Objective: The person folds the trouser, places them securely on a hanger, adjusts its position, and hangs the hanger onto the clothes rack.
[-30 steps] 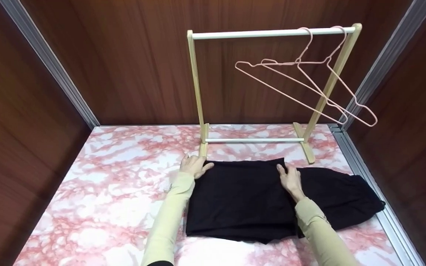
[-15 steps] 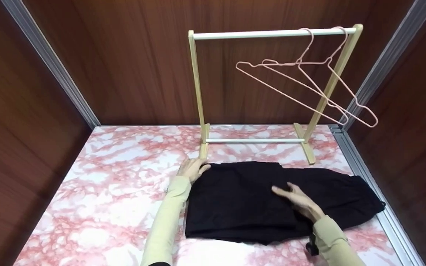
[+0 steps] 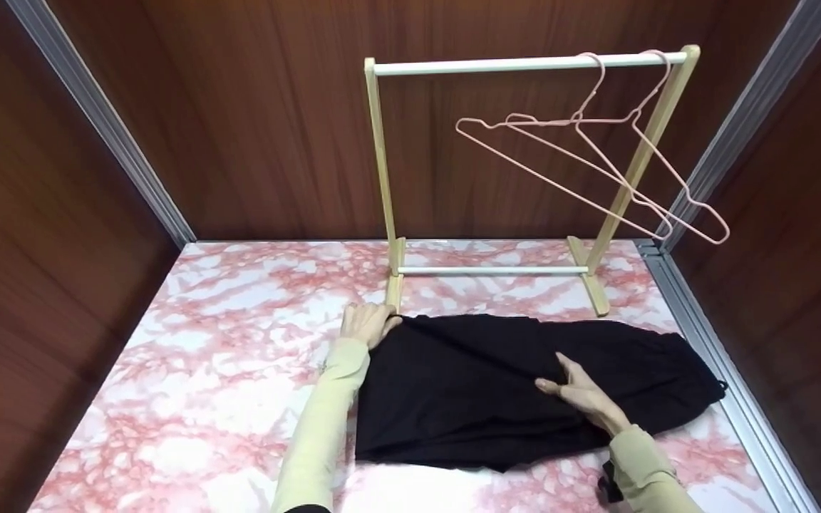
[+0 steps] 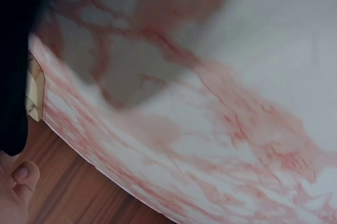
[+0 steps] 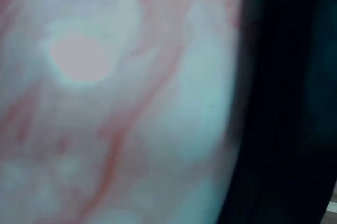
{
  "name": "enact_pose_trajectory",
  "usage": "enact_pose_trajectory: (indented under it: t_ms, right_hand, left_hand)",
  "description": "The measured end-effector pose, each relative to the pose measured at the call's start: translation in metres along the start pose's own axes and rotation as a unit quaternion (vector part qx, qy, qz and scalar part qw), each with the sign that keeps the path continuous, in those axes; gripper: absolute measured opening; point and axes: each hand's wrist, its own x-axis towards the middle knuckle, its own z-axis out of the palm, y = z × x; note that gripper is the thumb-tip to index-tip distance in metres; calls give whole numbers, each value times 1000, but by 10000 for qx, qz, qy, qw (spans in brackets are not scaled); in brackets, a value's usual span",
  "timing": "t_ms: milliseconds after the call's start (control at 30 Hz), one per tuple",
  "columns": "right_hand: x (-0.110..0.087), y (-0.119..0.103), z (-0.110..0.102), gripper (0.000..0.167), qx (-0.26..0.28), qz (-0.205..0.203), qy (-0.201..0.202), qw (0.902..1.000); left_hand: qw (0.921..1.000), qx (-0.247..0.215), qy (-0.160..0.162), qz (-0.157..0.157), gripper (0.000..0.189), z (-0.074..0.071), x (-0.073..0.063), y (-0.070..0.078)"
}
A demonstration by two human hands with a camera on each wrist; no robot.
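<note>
A black folded garment (image 3: 453,399) lies across the front of the table. Its right end looks gathered and carries a small dark loop (image 3: 723,385). At the garment's far left corner, my left hand (image 3: 369,324) pinches the cloth, thumb on top; part of that hand (image 4: 18,187) shows beside dark fabric in the left wrist view. My right hand (image 3: 585,395) rests on the garment right of its middle, thumb and forefinger spread. A diagonal crease runs between the two hands. The right wrist view shows mostly tabletop and a dark band, without my fingers.
Behind the garment stands a wooden rack (image 3: 389,164) with a white top rail (image 3: 482,67). Two pink hangers (image 3: 589,149) hang at its right side. Brown wood panels (image 3: 282,128) enclose the marbled table (image 3: 189,399), with a metal rail (image 3: 745,434) along the right.
My right hand has let go of the far edge of the folded layer and moved nearer me. The garment's right end has shifted slightly left and a diagonal crease has appeared. My left hand stays near its corner.
</note>
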Motion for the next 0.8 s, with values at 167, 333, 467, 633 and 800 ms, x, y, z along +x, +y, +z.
enact_pose_trajectory:
  t_ms: [167, 333, 467, 633, 800]
  right_hand:
    - [-12, 1, 2, 112, 189, 556, -473, 9972]
    - [-25, 2, -5, 128, 860, 723, -1455, 9830]
    - [-30, 7, -14, 127, 1034, 396, -1969, 9741]
    - [-33, 10, -19, 122, 889, 296, -1974, 9758]
    - [-35, 4, -15, 122, 290, 694, -1567, 9848]
  left_hand:
    - [9995, -133, -287, -8, 32, 3, -1, 0]
    - [9981, -422, -436, -33, 32, 1, -1, -1]
    - [9994, -309, -79, -136, 23, 4, -1, 1]
    - [9987, -183, 355, -308, 20, 10, 2, 8]
    - [9991, -92, 345, -224, 24, 18, 1, 11]
